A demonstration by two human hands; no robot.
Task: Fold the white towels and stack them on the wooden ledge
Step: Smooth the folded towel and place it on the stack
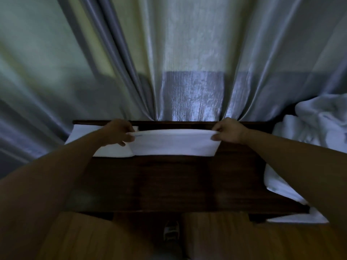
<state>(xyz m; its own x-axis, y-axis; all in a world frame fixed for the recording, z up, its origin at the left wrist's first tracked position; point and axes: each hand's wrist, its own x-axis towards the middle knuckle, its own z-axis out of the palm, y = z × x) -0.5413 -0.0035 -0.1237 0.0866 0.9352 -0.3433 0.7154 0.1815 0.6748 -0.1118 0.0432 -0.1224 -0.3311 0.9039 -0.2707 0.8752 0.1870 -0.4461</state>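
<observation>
Two bare hands, left and right, pinch the ends of a folded white towel at 12 o'clock, apparently to square it on the dark wooden ledge beside a folded white stack.

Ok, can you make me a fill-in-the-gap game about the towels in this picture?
1. The left hand and the right hand each pinch one end of a folded ____ towel.
2. That towel is over the dark ____ ledge.
3. Another folded towel lies flat under the ____ hand.
4. A crumpled pile of unfolded towels waits on the ____ side of the ledge.

Missing words: white; wooden; left; right
</observation>
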